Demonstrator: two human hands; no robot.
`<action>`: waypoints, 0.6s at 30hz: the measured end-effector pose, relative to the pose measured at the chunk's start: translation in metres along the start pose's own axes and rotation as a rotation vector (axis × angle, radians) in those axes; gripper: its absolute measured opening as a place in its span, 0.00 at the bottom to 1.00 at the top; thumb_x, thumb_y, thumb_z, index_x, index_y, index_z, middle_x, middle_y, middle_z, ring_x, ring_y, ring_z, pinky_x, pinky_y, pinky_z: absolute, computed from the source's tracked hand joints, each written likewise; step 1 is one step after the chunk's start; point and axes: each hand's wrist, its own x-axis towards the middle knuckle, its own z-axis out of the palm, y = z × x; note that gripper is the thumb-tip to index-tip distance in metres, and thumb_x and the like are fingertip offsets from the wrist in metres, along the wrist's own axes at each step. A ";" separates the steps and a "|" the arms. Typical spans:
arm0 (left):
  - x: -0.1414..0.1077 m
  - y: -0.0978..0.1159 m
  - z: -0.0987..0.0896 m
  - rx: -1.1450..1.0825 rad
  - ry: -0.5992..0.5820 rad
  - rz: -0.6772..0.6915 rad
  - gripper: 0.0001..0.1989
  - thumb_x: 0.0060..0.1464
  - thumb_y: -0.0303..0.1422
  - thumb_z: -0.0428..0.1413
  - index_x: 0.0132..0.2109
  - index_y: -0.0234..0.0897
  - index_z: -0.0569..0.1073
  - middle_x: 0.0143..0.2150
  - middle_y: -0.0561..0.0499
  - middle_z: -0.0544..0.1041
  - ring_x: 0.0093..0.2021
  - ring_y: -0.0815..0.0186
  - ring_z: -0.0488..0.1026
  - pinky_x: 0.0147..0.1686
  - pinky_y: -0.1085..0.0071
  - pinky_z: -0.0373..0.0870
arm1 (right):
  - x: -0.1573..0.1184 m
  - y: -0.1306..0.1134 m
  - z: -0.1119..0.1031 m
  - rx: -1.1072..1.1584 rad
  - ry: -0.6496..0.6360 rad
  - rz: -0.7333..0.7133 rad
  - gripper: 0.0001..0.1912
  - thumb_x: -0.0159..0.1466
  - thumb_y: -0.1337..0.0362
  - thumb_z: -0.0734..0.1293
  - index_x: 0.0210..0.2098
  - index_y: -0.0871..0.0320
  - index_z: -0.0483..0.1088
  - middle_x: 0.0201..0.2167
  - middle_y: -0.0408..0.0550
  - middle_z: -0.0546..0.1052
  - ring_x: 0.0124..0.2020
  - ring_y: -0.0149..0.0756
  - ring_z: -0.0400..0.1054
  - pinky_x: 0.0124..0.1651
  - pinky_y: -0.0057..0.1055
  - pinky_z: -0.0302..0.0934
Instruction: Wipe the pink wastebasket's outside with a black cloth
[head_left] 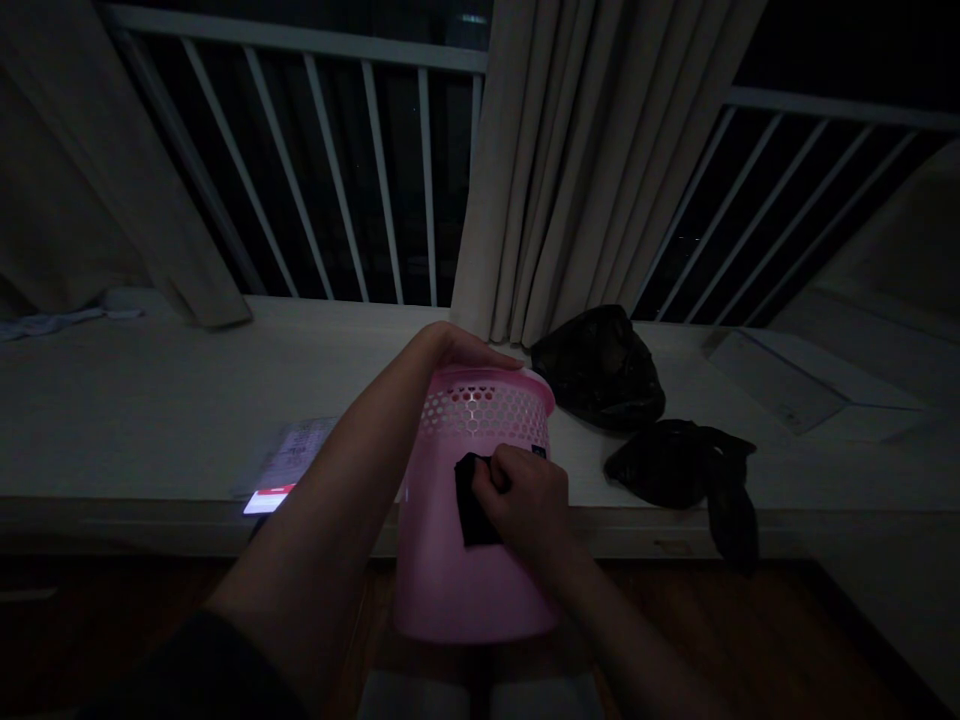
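Note:
A pink plastic wastebasket (480, 590) with a band of honeycomb holes below its rim stands in front of me, at the edge of the white ledge. My left hand (472, 348) is hooked over the far side of the rim and holds it; part of the fingers is hidden behind the rim. Bunched in my closed right hand (531, 495) is a black cloth (472, 510), which lies against the near outer wall of the basket. A small dark label (538, 452) shows just above that hand.
Two black plastic bags (600, 370) lie on the white ledge (180, 400) to the right, one hanging over its edge. A white box (810, 385) is farther right. Papers and a lit phone (266, 498) are on the left. Curtains (562, 150) and white railings stand behind.

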 end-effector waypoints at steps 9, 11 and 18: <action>0.001 -0.001 -0.001 0.029 -0.034 0.040 0.37 0.42 0.63 0.53 0.47 0.39 0.78 0.39 0.42 0.80 0.46 0.52 0.75 0.44 0.64 0.71 | 0.000 0.000 0.001 -0.011 0.018 -0.006 0.14 0.60 0.63 0.62 0.19 0.57 0.59 0.16 0.40 0.66 0.20 0.27 0.58 0.27 0.29 0.42; 0.002 -0.001 -0.001 0.046 -0.033 0.045 0.37 0.42 0.63 0.53 0.47 0.39 0.78 0.39 0.43 0.80 0.45 0.52 0.76 0.43 0.64 0.71 | -0.001 0.001 0.001 -0.012 0.024 -0.010 0.15 0.60 0.63 0.62 0.19 0.57 0.59 0.16 0.40 0.66 0.19 0.27 0.57 0.27 0.29 0.41; 0.002 0.000 0.000 0.061 0.017 0.043 0.36 0.42 0.62 0.53 0.47 0.39 0.78 0.38 0.42 0.80 0.46 0.51 0.75 0.41 0.64 0.71 | 0.000 0.002 0.002 0.005 0.038 -0.027 0.15 0.60 0.63 0.62 0.18 0.56 0.58 0.15 0.39 0.65 0.19 0.27 0.56 0.27 0.29 0.41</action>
